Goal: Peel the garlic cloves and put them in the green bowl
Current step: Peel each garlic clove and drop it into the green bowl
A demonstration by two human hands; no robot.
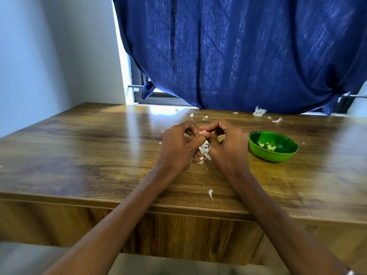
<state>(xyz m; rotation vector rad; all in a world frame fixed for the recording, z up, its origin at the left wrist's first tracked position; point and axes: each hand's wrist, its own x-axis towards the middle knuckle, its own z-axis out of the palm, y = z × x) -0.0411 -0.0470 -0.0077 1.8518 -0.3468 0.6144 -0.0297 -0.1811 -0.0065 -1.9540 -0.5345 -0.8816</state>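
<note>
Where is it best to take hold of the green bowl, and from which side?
Grip the green bowl by its near left rim, coming from above on the left with the right hand. The rim is bare there, it stands upright, and the peeled cloves lie low inside.

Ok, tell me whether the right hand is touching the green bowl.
Apart. The head view shows bare wooden table between the right hand and the green bowl; that hand works a garlic clove with the left hand.
</note>
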